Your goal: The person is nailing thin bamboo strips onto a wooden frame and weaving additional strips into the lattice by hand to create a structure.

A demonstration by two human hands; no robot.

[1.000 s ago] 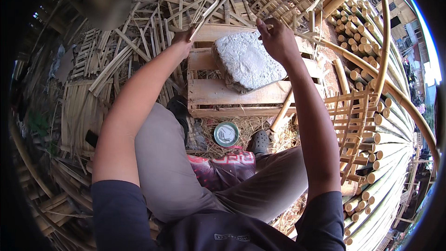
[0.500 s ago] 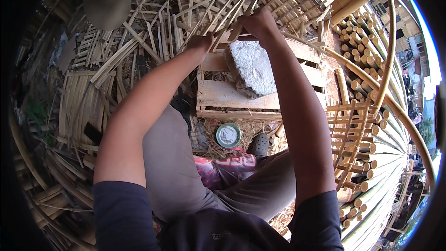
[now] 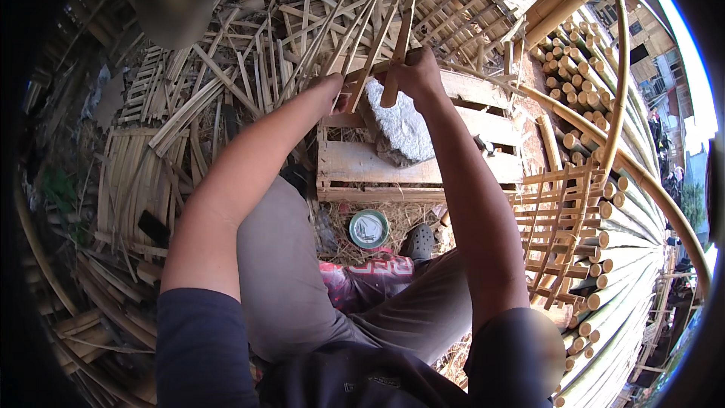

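Observation:
My left hand [image 3: 329, 92] is closed on the left side of a row of split bamboo slats [image 3: 381, 39], joined by a crosspiece. My right hand [image 3: 418, 77] is closed at the right end of that crosspiece, beside the widest slat, whose near end sticks out below it. The slats fan away from me, angled up to the right. Just under the hands, a rough grey stone block [image 3: 399, 127] lies on a low wooden crate [image 3: 362, 157]. My fingertips are mostly hidden behind the hands and slats.
A round tin [image 3: 369, 228] stands on the straw before the crate. Bamboo strips [image 3: 215, 68] lie piled at far left. Cut bamboo poles [image 3: 581, 72] are stacked at right, behind a slatted bamboo panel [image 3: 555, 219]. A small dark metallic object [image 3: 485, 145] sits at the crate's right.
Both hands have come nearer to me with the bamboo slats, the right hand more than the left. The slats' near ends now overlap the stone block.

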